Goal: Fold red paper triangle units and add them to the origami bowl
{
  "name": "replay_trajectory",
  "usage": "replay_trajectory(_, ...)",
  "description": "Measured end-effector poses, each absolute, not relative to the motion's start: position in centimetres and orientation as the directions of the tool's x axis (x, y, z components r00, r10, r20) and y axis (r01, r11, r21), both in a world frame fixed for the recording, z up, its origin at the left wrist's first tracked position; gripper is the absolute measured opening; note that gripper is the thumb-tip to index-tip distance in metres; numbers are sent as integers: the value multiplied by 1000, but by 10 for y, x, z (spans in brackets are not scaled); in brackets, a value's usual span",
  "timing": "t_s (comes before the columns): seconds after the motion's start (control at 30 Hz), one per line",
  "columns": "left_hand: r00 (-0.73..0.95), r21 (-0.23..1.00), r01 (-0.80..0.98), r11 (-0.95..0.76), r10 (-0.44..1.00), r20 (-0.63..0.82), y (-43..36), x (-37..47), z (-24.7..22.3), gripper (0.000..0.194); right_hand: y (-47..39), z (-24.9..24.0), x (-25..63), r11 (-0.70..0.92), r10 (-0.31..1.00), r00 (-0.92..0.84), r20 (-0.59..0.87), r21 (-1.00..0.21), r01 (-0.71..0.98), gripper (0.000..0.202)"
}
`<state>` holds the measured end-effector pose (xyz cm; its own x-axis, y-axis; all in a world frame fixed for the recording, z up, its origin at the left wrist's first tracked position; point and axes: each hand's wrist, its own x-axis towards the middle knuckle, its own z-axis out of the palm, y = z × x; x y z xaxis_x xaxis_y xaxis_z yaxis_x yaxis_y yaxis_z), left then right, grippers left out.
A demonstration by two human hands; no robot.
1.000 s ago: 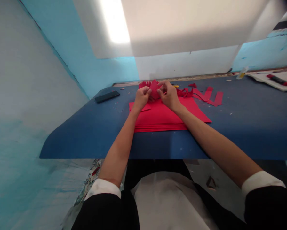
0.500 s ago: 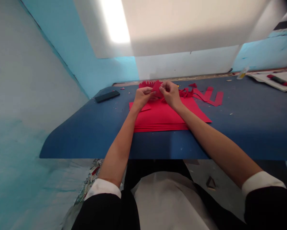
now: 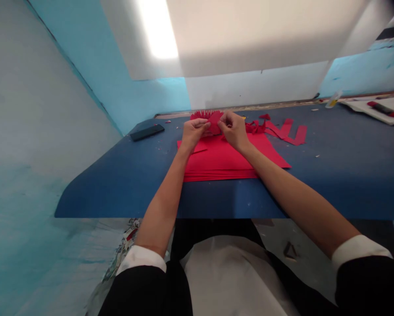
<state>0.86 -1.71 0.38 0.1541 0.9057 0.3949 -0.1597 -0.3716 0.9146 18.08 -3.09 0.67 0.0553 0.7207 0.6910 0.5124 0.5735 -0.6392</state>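
Between my two hands is a small piece of red paper [image 3: 214,123], raised above a stack of red sheets [image 3: 223,160]. My left hand [image 3: 195,131] pinches its left side with thumb and fingers. My right hand [image 3: 232,127] closes on its right edge, fingertips together. Just behind them stands a fringed row of pointed red paper pieces [image 3: 203,114], partly hidden by the hands. A smaller red paper piece [image 3: 200,148] lies on the stack beside my left wrist.
Red paper strips [image 3: 287,131] and folded red scraps [image 3: 256,127] lie right of the stack. A dark phone [image 3: 147,132] rests at left on the blue table [image 3: 117,184]. At the far right are a small glue bottle [image 3: 334,100], a marker [image 3: 383,109] and white paper [image 3: 361,109].
The red paper piece has turned slightly and sits a little lower between my fingers. My left hand has shifted slightly left. Everything else stays put.
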Motion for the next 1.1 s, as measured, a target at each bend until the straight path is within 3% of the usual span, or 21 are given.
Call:
replay_trajectory(0.43,158,898,-146,-414,887,435,-17,8,5,36,-27,3,181,623,698,13,716,-617,481,27)
replay_trajectory(0.7,288,857,-114,-502,809,512,-22,7,7,43,-18,2,185,600,773,-11,634,-727,333,41)
replay_trajectory(0.87,330,820,-117,-561,757,565,-19,8,7,47,-20,3,186,576,793,-23,609,-736,357,52)
replay_trajectory(1.1,340,787,-60,-614,728,595,-19,12,6,50,-27,7,182,554,801,25,597,-758,343,49)
